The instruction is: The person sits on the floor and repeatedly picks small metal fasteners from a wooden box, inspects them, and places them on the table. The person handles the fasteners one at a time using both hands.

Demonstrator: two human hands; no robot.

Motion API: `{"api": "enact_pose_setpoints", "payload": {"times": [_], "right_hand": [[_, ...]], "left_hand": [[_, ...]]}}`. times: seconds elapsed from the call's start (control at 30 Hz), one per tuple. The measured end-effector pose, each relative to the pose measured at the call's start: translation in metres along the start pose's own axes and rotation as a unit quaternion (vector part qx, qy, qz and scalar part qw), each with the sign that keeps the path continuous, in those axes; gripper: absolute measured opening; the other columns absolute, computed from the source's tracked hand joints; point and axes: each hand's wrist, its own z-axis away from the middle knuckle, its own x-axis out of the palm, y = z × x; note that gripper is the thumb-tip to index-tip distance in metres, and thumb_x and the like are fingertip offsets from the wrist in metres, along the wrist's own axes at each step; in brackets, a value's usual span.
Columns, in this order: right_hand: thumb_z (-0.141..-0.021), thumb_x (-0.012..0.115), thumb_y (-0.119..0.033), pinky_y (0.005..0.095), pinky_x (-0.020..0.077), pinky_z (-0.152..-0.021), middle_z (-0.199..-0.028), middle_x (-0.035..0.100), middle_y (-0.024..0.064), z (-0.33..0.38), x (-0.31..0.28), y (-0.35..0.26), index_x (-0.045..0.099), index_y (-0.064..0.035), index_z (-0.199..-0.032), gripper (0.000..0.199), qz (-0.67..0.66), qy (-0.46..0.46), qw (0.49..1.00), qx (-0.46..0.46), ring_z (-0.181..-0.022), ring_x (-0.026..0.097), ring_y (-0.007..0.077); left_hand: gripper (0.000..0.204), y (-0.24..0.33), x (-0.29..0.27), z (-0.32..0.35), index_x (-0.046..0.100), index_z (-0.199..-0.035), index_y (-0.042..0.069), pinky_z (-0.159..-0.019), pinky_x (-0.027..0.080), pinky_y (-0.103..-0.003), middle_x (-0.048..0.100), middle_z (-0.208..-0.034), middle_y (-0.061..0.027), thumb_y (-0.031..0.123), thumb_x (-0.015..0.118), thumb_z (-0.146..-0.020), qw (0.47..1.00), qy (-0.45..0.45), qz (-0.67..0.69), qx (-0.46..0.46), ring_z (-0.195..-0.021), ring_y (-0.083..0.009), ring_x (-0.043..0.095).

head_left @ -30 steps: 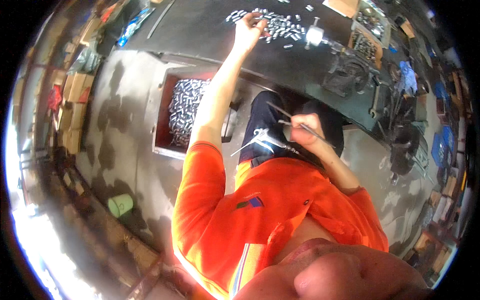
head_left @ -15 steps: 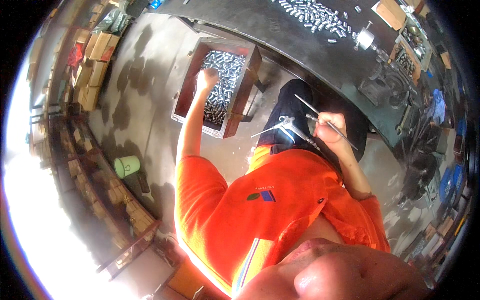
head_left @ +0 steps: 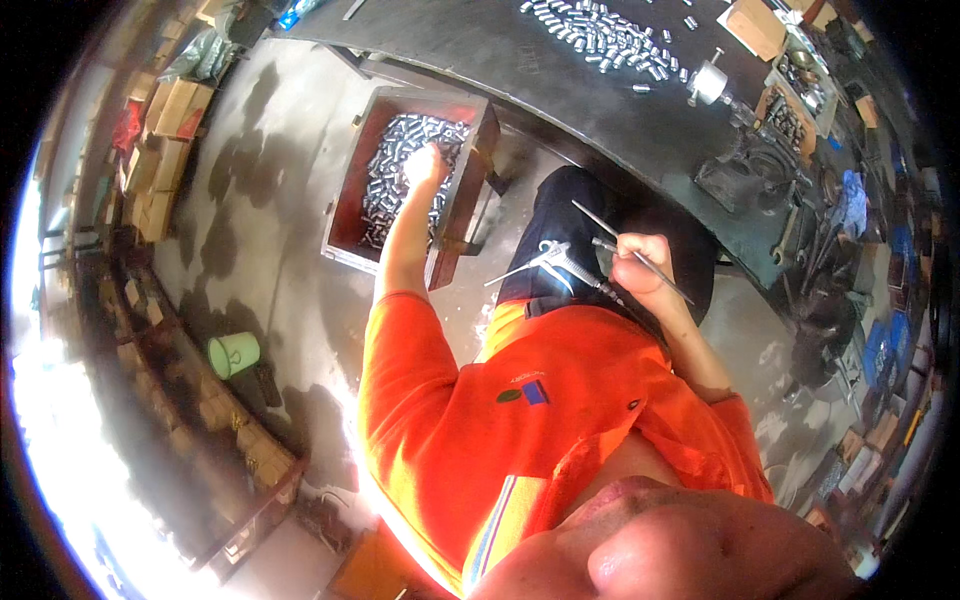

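My left hand (head_left: 425, 168) reaches down into a wooden box (head_left: 343, 200) with a reddish inside. Its fingers look curled at the heap of small silver metal sleeves (head_left: 388, 180); what they hold, if anything, is hidden. Over my lap, my right hand (head_left: 643, 265) is closed around a thin metal rod (head_left: 592, 219), which slants past both sides of the fist. A short metal tip (head_left: 603, 243) pokes out beside the same hand. A silver air blow gun (head_left: 556, 258) with a long nozzle lies across my lap, its nozzle pointing left, apart from my fingers.
A dark metal workbench (head_left: 480, 45) runs along the far side, bearing loose metal sleeves (head_left: 600, 35), a clamping fixture (head_left: 708, 82) and trays of parts (head_left: 785, 120). Wrenches (head_left: 790, 235) lie at its right. A green bucket (head_left: 234, 354) stands on the floor near shelves with cardboard boxes (head_left: 165, 165).
My left hand has shifted to the right within the box, over the sleeves. The whole view has moved slightly. My right hand keeps the rod at much the same place.
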Motion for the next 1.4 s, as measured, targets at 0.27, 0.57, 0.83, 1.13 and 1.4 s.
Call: {"api": "enact_pose_setpoints", "payload": {"times": [0.27,0.57,0.83,1.13,1.4], "right_hand": [[-0.059,0.05,-0.002,0.0257,0.0258,-0.043,-0.049,0.029,0.0008,-0.001,-0.002,0.01,0.036,-0.0035,-0.053,0.015,-0.003,0.018,1.0,-0.023,-0.049,0.03,0.0052],[-0.062,0.058,-0.005,0.0304,0.0274,-0.041,-0.046,0.03,0.0081,-0.024,0.009,-0.021,0.036,-0.0046,-0.052,0.024,0.087,0.01,0.983,-0.162,-0.041,0.031,0.0132],[-0.06,0.061,-0.005,0.0324,0.033,-0.042,-0.047,0.038,0.0113,-0.019,-0.002,-0.025,0.043,-0.0036,-0.056,0.018,0.092,0.01,0.984,-0.153,-0.04,0.04,0.0209],[-0.063,0.063,-0.008,0.0346,0.0379,-0.043,-0.05,0.045,0.0136,-0.022,0.005,-0.01,0.048,-0.0035,-0.057,0.017,0.126,0.049,0.977,-0.163,-0.043,0.05,0.0282],[-0.064,0.056,-0.007,0.0319,0.0339,-0.041,-0.047,0.041,0.0126,-0.023,0.005,0.005,0.046,-0.0021,-0.054,0.015,0.07,0.092,0.984,-0.135,-0.039,0.043,0.0185]], "left_hand": [[0.02,-0.013,-0.054,0.026,0.068,-0.076,0.0,-0.047,0.04,-0.023,0.055,-0.058,-0.0028,0.019,0.062,-0.074,0.751,-0.001,0.648,-0.126,-0.05,-0.0094,0.048],[0.022,0.099,-0.12,0.153,0.058,-0.088,-0.002,-0.039,0.036,-0.026,0.053,-0.06,-0.0078,0.02,0.057,-0.087,0.46,-0.317,0.829,0.032,-0.042,-0.0158,0.045],[0.029,0.141,-0.138,0.174,0.06,-0.077,-0.004,-0.039,0.043,-0.027,0.057,-0.057,-0.0101,0.022,0.057,-0.089,0.548,-0.306,0.767,0.13,-0.043,-0.0172,0.054],[0.013,0.148,-0.161,0.177,0.061,-0.093,-0.006,-0.061,0.052,-0.025,0.064,-0.076,-0.0118,0.002,0.062,-0.083,0.656,-0.22,0.675,0.256,-0.068,-0.0169,0.065],[0.016,0.156,-0.152,0.17,0.06,-0.097,-0.003,-0.059,0.05,-0.024,0.064,-0.077,-0.0091,-0.001,0.062,-0.081,0.613,-0.272,0.705,0.233,-0.066,-0.0131,0.061]]}}
